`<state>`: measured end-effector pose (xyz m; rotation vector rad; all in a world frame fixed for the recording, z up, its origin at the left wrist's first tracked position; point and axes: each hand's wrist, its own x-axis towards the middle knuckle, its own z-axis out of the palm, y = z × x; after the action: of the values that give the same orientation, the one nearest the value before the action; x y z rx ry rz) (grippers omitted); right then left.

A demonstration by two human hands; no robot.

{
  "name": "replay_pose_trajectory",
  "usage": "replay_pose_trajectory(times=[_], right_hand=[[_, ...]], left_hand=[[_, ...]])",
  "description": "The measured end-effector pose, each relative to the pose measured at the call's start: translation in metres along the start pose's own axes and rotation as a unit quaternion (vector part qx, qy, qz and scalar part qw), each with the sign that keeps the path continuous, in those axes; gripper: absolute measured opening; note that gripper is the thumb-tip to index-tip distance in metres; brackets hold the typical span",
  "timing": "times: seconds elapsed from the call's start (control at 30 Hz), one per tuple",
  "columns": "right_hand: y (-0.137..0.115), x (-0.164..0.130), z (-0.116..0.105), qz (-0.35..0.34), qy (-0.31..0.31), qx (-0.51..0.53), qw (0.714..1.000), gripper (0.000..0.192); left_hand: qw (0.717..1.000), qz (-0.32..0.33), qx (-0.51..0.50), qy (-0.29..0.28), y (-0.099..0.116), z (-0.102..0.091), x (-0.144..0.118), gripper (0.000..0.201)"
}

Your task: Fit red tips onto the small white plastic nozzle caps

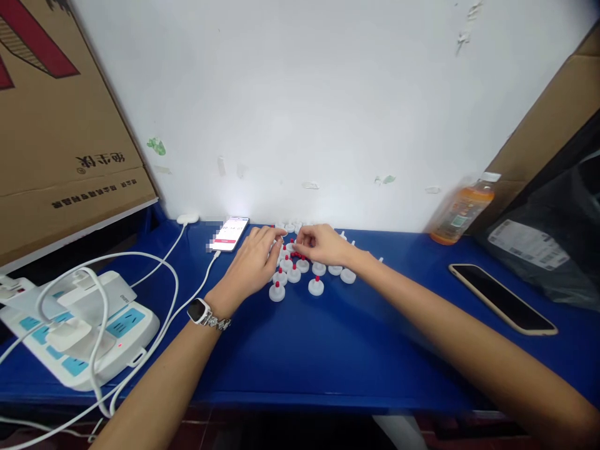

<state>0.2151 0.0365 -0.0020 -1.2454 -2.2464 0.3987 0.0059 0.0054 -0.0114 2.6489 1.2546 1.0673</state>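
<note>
My left hand, with a watch on its wrist, reaches over the left side of a group of small white nozzle caps. Its thumb and fingers close around a white piece that looks like one of these caps, mostly hidden. Beside it, my right hand has its fingertips pinched together just above a small pile of red tips; what the pinch holds cannot be made out. Several white caps carry red tips, among them a front-left cap and another cap. Plain white caps lie under and behind my right wrist.
A lit phone on a cable lies left of my hands. A white power strip with looping cables fills the left. On the right are a dark phone, an orange drink bottle and a dark plastic bag. A white wall stands behind.
</note>
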Motion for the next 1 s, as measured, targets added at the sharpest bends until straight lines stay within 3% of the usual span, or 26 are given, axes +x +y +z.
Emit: replay_pose_trajectory(times=[0.13,0.27,0.4,0.53,0.67,0.83,0.93,1.0], right_hand=[[0.009,0.040,0.003,0.034,0.037,-0.077,0.996,0.018],[0.015,0.081,0.018,0.081,-0.003,-0.139,0.987,0.025],[0.015,0.094,0.026,0.092,-0.009,-0.142,0.986,0.015],[0.009,0.076,0.019,0.084,0.039,-0.114,0.989,0.013],[-0.005,0.037,0.005,0.037,0.129,0.054,0.990,0.014],[-0.012,-0.003,-0.003,0.017,0.091,0.214,0.972,0.022],[-0.002,-0.011,-0.005,0.023,0.079,0.189,0.978,0.026],[0.006,-0.011,-0.005,0.030,0.073,0.087,0.993,0.025]], left_hand=[[1.000,-0.014,0.015,0.013,-0.003,-0.001,0.000,0.029],[0.999,-0.031,0.026,0.014,-0.009,0.000,0.000,0.029],[0.999,-0.034,0.021,0.010,-0.011,0.001,0.000,0.029],[0.999,-0.033,0.017,0.018,-0.006,0.000,0.000,0.027],[0.999,-0.019,0.020,0.041,0.003,0.002,-0.001,0.034],[1.000,-0.017,-0.001,-0.020,0.011,0.010,-0.003,0.034],[0.999,-0.005,-0.011,-0.049,0.010,0.014,-0.004,0.032],[0.998,0.006,-0.023,-0.058,0.010,0.015,-0.005,0.032]])
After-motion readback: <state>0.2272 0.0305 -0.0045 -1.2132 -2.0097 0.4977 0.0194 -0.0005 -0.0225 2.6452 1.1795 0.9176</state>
